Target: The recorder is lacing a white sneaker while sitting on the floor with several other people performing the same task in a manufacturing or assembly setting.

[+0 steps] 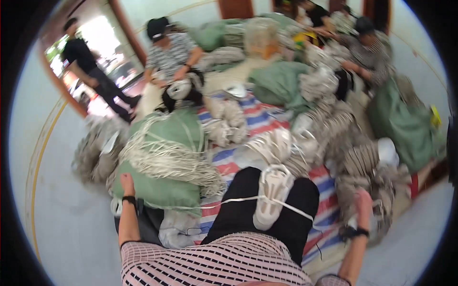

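A striped sheet (328, 195) is lying between pale walls (33, 143), and toward its near edge a lace-crossed shoe (276, 183) is resting sole-up on the lap (238, 190), while left grip (126, 183) and right grip (363, 205) are hovering wide apart, too blurred to tell whether pinching.

1 view: head-worn fisheye, left of 2 side by side. Upright, looking down and forward past wearer's chest. Shirt (205, 260) closest, lower edge; trousers (238, 189) just beyond, lower centre. Left hand (126, 183) lower left, right hand (363, 200) lower right, both near. Doorway (119, 47) far, upper left. Black rim; straight edges bow.
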### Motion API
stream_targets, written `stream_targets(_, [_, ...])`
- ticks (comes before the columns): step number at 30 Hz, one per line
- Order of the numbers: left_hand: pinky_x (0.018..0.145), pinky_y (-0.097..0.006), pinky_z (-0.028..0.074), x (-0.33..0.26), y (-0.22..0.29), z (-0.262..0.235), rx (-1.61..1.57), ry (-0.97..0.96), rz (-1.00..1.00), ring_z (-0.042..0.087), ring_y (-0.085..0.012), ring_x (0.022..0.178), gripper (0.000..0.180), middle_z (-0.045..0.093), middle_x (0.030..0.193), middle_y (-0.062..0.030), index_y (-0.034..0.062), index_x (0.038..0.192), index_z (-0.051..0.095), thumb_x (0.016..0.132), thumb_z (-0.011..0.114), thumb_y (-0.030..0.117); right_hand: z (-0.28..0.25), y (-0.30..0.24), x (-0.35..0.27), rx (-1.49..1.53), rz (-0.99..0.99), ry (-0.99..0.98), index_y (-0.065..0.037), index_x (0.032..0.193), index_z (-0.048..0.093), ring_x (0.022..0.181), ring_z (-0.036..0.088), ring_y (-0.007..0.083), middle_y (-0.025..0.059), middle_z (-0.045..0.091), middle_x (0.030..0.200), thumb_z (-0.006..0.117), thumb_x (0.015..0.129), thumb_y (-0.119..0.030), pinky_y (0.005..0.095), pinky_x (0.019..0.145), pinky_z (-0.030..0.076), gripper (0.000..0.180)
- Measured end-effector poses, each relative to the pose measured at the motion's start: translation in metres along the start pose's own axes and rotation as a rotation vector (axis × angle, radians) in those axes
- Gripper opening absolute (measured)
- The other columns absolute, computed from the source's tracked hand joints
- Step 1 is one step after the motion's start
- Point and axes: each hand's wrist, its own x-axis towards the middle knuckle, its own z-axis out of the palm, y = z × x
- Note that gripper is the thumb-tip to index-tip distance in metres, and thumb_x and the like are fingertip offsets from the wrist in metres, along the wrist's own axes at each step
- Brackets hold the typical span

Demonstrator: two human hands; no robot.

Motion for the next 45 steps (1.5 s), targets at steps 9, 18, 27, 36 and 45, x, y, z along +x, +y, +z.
stream_targets(9, [0.062, -0.031, 0.045, -0.245, 0.288, 0.214, -0.219, -1.167, 0.600, 0.057, -0.0188, 0.067, 0.015, 0.060, 0.072, -0.0094, 0.0000, 0.085, 0.059, 0.084, 0.059, 0.015, 0.138, 0.046, -0.076, -1.020, -0.541, -0.226, -0.006, 0.073, 0.063, 0.065, 0.059, 0.0277, 0.0128, 0.060, 0.066, 0.050, 0.084, -0.023, 0.0388, 0.064, 0.040, 0.024])
stream_targets(18, [0.068, -0.038, 0.037, -0.339, 0.352, 0.241, -0.086, -1.081, 1.267, 0.053, -0.0276, 0.080, 0.006, 0.055, 0.077, -0.0067, 0.0081, 0.076, 0.061, 0.071, 0.062, 0.010, 0.138, 0.036, -0.120, -0.878, -0.367, -0.375, -0.009, 0.069, 0.062, 0.061, 0.059, 0.0315, 0.0124, 0.060, 0.061, 0.053, 0.079, -0.023, 0.0409, 0.062, 0.035, 0.019])
stream_targets(27, [0.073, -0.038, 0.031, -0.344, 0.350, 0.238, 0.088, -1.240, 1.323, 0.045, -0.0231, 0.092, 0.019, 0.047, 0.085, -0.0034, 0.0124, 0.075, 0.062, 0.059, 0.072, 0.017, 0.145, 0.040, -0.111, -1.005, -0.463, -0.327, -0.010, 0.063, 0.062, 0.058, 0.057, 0.0306, 0.0126, 0.059, 0.059, 0.054, 0.078, -0.020, 0.0412, 0.060, 0.031, 0.019])
stream_targets(36, [0.070, -0.041, 0.032, -0.343, 0.339, 0.243, -0.022, -1.146, 1.435, 0.048, -0.0266, 0.090, 0.020, 0.052, 0.090, -0.0031, 0.0159, 0.078, 0.059, 0.062, 0.070, 0.019, 0.163, 0.041, -0.109, -1.106, -0.441, -0.230, -0.008, 0.064, 0.063, 0.063, 0.059, 0.0306, 0.0153, 0.060, 0.062, 0.052, 0.078, -0.023, 0.0442, 0.064, 0.033, 0.023])
stream_targets(45, [0.077, -0.041, 0.031, -0.340, 0.315, 0.248, -0.150, -1.332, 1.286, 0.046, -0.0269, 0.094, 0.019, 0.055, 0.094, -0.0012, 0.0149, 0.081, 0.061, 0.064, 0.067, 0.015, 0.156, 0.003, -0.106, -1.301, -0.855, -0.307, -0.011, 0.094, 0.058, 0.082, 0.054, 0.0238, 0.0081, 0.061, 0.081, 0.070, 0.067, -0.028, 0.0445, 0.082, 0.033, 0.034])
